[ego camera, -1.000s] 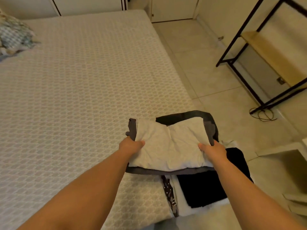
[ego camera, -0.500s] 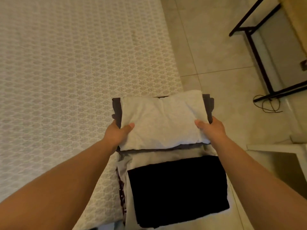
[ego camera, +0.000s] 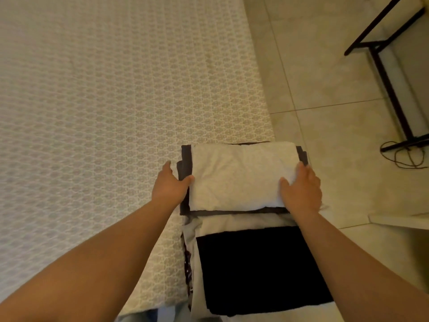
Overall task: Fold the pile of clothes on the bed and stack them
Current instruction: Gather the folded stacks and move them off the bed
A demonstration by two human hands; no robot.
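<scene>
Both hands are on a folded bundle at the bed's right edge: the left hand [ego camera: 170, 185] cups the bundle's left side, thumb hooked over the top of the white folded garment [ego camera: 239, 176] and the fingers out of sight along the side, so it grips the cloth; the right hand [ego camera: 301, 190] lies on the right end of the same white piece, thumb on top and fingers curving over the far edge, though how far they wrap under I cannot tell from where I stand. That white garment sits on a dark grey folded garment [ego camera: 185, 163], which shows as a narrow border along the left, the near edge and the far right corner. Whether the bundle rests on the bed or is held just above it is not clear. Just nearer the person lies a stack: a black folded piece [ego camera: 260, 270] on top of a pale, wider folded cloth [ego camera: 232, 221], with a dark patterned fabric [ego camera: 186, 263] peeking out at the stack's left edge. The grey bundle's near edge overlaps or touches the pale cloth. All of this is at the corner of the bed [ego camera: 104, 112], covered in a pale honeycomb-patterned spread. To the right is a tiled floor [ego camera: 325, 77], with a black metal frame [ego camera: 390, 89] standing on it and a thin cord [ego camera: 404, 156] coiled by its foot.
</scene>
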